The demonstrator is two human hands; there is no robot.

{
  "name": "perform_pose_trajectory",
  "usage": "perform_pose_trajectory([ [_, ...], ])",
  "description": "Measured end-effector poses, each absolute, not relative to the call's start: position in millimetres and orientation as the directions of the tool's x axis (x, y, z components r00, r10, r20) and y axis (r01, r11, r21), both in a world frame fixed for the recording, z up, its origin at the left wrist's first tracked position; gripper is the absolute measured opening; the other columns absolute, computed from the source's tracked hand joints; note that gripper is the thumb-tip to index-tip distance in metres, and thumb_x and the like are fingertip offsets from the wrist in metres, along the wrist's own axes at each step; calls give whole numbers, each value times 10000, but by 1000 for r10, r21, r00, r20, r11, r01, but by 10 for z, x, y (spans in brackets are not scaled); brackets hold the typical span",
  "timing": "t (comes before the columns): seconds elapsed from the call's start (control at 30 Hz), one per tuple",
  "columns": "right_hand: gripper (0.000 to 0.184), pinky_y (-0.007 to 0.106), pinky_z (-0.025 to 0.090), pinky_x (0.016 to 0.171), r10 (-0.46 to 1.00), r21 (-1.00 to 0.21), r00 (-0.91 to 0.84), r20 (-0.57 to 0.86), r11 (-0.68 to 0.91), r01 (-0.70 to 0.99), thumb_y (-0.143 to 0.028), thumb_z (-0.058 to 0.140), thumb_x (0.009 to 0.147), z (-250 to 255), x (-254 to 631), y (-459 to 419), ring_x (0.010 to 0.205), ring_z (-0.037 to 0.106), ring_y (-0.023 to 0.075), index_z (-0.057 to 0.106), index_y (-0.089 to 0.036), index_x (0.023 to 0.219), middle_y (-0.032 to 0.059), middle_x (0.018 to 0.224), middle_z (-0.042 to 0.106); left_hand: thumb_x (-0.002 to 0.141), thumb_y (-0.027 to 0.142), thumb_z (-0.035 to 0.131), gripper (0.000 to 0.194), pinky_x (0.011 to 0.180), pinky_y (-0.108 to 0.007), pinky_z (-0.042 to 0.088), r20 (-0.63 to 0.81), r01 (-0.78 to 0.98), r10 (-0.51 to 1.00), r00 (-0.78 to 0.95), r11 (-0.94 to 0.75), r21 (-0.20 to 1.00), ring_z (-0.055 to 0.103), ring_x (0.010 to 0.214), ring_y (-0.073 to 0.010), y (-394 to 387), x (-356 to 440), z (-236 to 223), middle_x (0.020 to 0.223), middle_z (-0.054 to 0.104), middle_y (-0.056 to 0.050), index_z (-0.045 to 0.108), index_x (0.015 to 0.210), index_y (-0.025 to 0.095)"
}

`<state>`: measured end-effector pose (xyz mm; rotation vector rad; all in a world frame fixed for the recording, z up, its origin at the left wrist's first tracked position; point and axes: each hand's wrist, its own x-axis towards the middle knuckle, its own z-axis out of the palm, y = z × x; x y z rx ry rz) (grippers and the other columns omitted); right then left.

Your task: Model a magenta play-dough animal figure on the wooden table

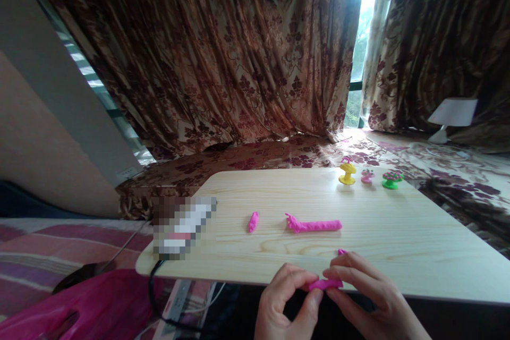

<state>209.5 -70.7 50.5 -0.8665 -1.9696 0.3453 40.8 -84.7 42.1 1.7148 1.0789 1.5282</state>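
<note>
Between my two hands, at the table's near edge, is a small strip of pink modelling clay point(324, 285). My left hand point(287, 297) pinches its left end between thumb and fingers. My right hand point(364, 289) has thumb and fingertips closed on the right part. A small pink clay bit point(341, 251) shows just behind the right fingers, partly hidden by them. Farther off lies a long pink clay roll point(319, 226) with a frilled left end. To its left rests a short pink clay piece point(253, 221).
Three small clay figures stand at the far right: a yellow one point(347, 174), a pink one point(367, 176) and a green one with pink dots point(392, 179). A blurred-out device point(185, 228) with a black cable lies on the wooden table point(239, 260) at left. Behind are a lamp point(452, 114) and curtains.
</note>
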Motion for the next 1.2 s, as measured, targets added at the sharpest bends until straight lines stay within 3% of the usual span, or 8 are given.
perform_pose_trajectory([
  [0.13,342,210,502,816,687,-526,-299,662,710,468,-155,634,783,474,2113,-726,930,634,163,576,-279,1096,17,1017,642,767,137,608,99,676,-212,471,494,208,870,-11,-481,852,595,700,-123,-846,407,408,739,610,7,662,818,203],
  [0.27,271,208,501,802,692,-535,-291,661,706,464,-167,612,807,463,2119,-735,906,641,157,592,-283,1051,10,989,647,777,152,598,92,678,-211,470,493,218,870,-10,-480,850,592,708,-121,-853,406,393,746,608,10,658,819,207],
  [0.4,266,217,493,814,680,-528,-275,680,714,461,-172,614,807,473,2116,-736,928,634,166,591,-276,1051,15,1006,646,742,124,621,243,727,-212,470,521,255,852,-50,-494,832,600,747,-122,-866,405,402,795,623,20,652,955,238],
  [0.7,168,209,499,814,705,-532,-324,631,698,480,-195,610,819,485,2132,-722,878,644,149,622,-263,972,3,934,661,772,138,603,125,683,-208,480,531,258,847,-29,-507,823,607,716,-127,-867,418,412,752,628,6,676,843,210],
  [0.93,308,245,469,909,706,-531,-336,624,698,481,-179,628,796,491,2156,-736,929,631,154,592,-270,1088,6,966,656,772,155,611,136,686,-195,486,526,281,850,-22,-500,820,614,723,-121,-873,399,417,766,636,12,679,869,223],
  [1.07,232,258,487,878,725,-557,-337,601,682,473,-174,588,825,506,2137,-727,875,639,153,619,-267,1034,4,886,656,746,151,634,225,712,-222,499,562,314,827,-29,-526,790,615,731,-136,-872,410,400,774,643,10,669,950,239],
  [1.2,220,281,501,858,725,-565,-395,564,688,457,-159,568,835,538,2130,-718,780,644,146,635,-252,1022,6,822,655,780,162,603,140,698,-231,502,561,330,828,0,-529,782,616,707,-136,-860,405,380,742,636,7,674,875,235],
])
